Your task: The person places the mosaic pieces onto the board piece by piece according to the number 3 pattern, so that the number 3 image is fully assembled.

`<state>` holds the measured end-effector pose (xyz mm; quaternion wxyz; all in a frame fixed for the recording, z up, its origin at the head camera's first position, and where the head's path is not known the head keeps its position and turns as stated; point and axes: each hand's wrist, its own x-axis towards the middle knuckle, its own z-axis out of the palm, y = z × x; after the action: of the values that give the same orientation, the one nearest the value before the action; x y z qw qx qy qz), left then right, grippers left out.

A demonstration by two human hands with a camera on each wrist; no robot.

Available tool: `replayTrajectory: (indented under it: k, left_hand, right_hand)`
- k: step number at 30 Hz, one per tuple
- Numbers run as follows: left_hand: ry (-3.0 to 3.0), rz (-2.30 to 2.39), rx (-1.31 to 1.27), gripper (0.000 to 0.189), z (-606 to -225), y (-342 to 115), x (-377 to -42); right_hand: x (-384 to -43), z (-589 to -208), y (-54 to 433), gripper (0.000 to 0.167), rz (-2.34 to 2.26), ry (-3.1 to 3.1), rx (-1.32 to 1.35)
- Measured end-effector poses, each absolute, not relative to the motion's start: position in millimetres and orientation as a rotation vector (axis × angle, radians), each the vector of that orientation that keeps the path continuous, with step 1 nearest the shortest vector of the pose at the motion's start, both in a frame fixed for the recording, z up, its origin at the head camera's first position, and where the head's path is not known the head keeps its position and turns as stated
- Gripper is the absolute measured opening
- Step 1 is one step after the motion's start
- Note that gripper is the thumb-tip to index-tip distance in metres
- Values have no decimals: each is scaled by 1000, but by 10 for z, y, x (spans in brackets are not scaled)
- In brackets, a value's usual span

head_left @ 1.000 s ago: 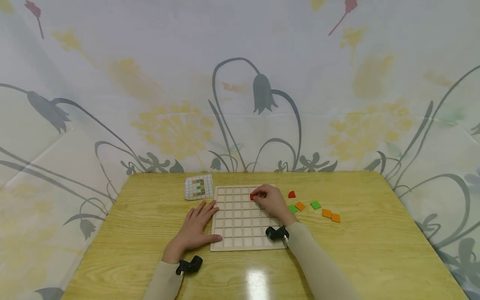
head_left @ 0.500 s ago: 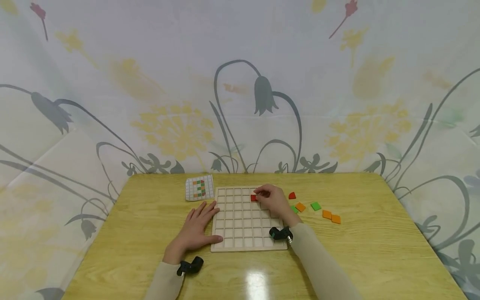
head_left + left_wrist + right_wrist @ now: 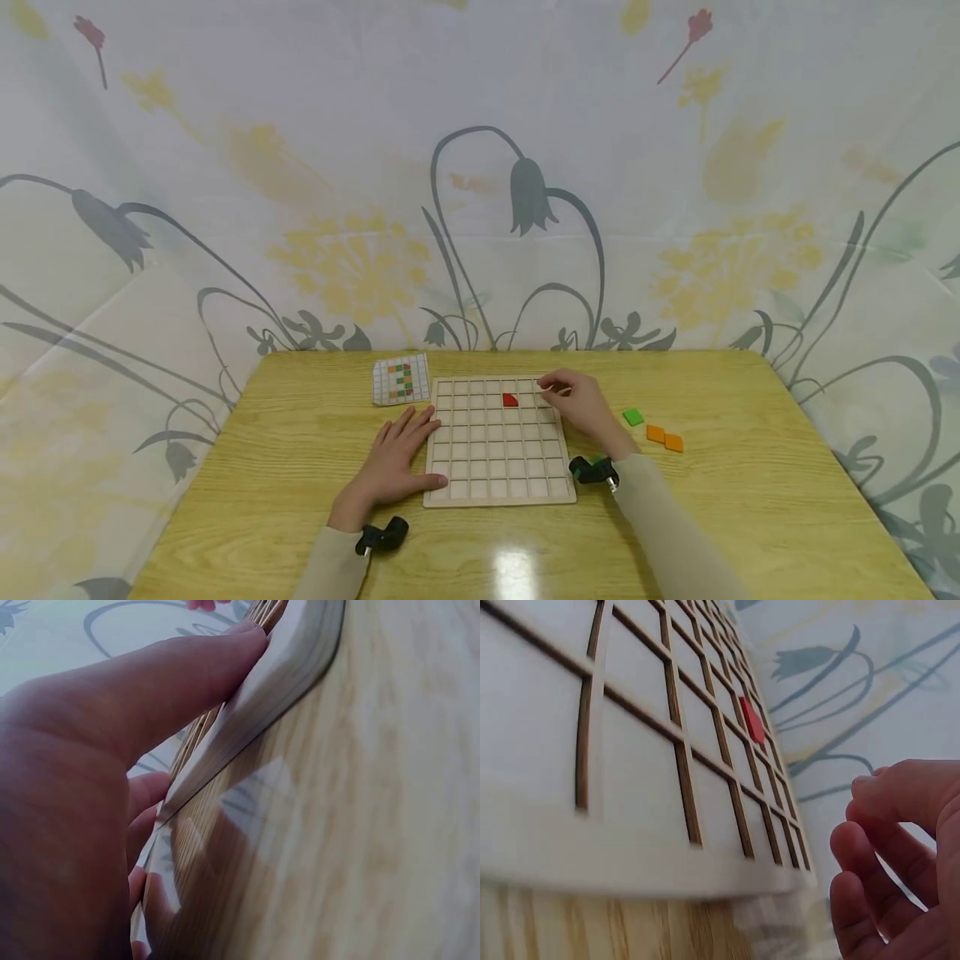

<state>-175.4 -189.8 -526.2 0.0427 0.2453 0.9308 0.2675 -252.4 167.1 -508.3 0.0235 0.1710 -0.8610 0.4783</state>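
- While the wooden grid board (image 3: 501, 505) is steadied at its left side, a red quarter-round tile (image 3: 510, 401) is seen in one of its cells, in the second row from the far edge, just right of the middle column.
- Two straight sides and one curved side are shown by the tile, the curve being turned toward the far right; whether it is fully seated cannot be told.
- Pale square cells, divided by thin raised strips, are framed by a smooth light rim.
- By the left hand (image 3: 392, 462) the board's left edge is touched, its grip spread, the thumb laid on the rim near the front corner.
- The right hand (image 3: 581, 404) is held at the far right corner, its grip loosely bent, with gaps seen between some fingers in the right wrist view.
- A printed pattern card (image 3: 382, 392) is placed just beside the far left corner.
- To the right, a green tile (image 3: 633, 417) and two touching orange tiles (image 3: 664, 438) are laid on the wood-grain counter (image 3: 247, 467).
- Only a narrow strip of counter is left behind the board, bounded by a floral backdrop (image 3: 480, 250); broader stretches are seen in front and to either side.
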Motion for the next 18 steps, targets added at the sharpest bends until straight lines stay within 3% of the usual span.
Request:
replayTrajectory:
  k: [11,18]
  left_hand:
    - [2862,805,747,90,-5283,-1899,-1760]
    - [2862,809,757,90,-5277,-1894,-1759]
  right_hand:
    - [-2326,-5141,2051,14,1248,-2688,644]
    - [-2171,-5153,2189,20,1116,-2700,695]
